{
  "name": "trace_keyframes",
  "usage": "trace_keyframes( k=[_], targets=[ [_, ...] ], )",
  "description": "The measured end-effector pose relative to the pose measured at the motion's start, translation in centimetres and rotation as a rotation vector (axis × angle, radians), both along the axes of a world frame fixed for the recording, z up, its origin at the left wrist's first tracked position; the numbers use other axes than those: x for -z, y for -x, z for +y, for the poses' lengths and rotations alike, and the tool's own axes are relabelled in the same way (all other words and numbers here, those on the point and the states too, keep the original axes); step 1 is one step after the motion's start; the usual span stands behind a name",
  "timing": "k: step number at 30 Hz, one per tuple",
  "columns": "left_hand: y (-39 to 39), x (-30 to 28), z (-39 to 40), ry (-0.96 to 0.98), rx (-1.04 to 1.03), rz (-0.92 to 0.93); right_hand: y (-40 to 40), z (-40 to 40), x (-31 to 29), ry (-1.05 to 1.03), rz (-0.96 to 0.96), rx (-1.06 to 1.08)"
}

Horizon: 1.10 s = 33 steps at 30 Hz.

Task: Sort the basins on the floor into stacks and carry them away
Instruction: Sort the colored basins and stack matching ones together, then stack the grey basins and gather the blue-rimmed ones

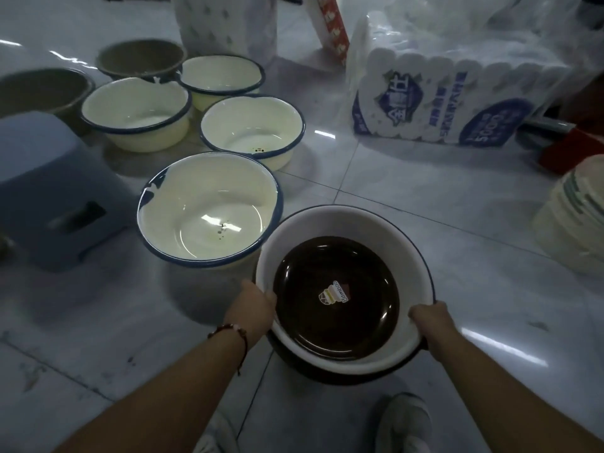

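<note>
The white round basin with a thin dark rim, a dark brown basin nested inside it and another dark one under it, was held just above the tiled floor, the left hand and right hand apart and each clamped on an opposite side of its rim. To lift it well, the grip probably needed to stay level so the nested basins would not slide. Just beyond it on the floor sat a large cream enamel basin with a blue rim, with three smaller cream basins farther beyond.
</note>
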<state>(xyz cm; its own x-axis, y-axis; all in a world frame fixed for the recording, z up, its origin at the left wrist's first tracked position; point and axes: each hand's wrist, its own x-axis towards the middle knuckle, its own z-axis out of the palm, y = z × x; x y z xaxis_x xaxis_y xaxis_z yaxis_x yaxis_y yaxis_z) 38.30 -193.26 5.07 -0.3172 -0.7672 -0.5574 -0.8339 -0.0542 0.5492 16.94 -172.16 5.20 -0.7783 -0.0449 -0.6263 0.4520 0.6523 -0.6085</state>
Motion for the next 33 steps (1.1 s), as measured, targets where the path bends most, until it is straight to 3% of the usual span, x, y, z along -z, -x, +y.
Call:
trace_keyframes(
  k=[5, 7, 9, 12, 17, 21, 24, 27, 33],
  targets=[
    [-1.9, -1.6, -0.9, -0.009, 0.240, -0.007, 0.1, -0.5, -1.2, -0.322, 0.022, -0.224],
    [-4.1, -3.3, -1.4, 0.115, 0.424, -0.077, -1.2, -1.5, -3.9, -0.489, 0.196, -0.464],
    [-6.6, -5.6, -1.9, 0.324, 0.559, -0.210, -3.7, -3.3, -7.5, -0.576, 0.495, -0.784],
    [-11.2, -10.4, -2.5, 0.513, 0.575, -0.336, -8.5, -7.4, -11.9, -0.480, 0.697, -1.222],
    [-22.9, -19.5, -1.8, 0.510, 0.418, -0.434, -20.0, -12.3, -16.8, -0.285, 0.894, -1.708],
    [-36.5, -25.2, 1.2, 0.565, 0.228, -0.503, -30.9, -13.7, -18.5, -0.153, 1.049, -1.969],
    [-46.5, -28.0, 4.6, 0.556, 0.111, -0.558, -39.7, -14.0, -19.3, -0.067, 1.057, -2.128],
    [-56.0, -26.9, 7.8, 0.427, -0.071, -0.529, -47.9, -13.3, -18.8, 0.053, 1.045, -2.250],
    [-71.0, -14.8, 14.7, 0.093, -0.382, -0.591, -59.5, -12.1, -12.7, 0.012, 0.874, -2.423]
  ],
)
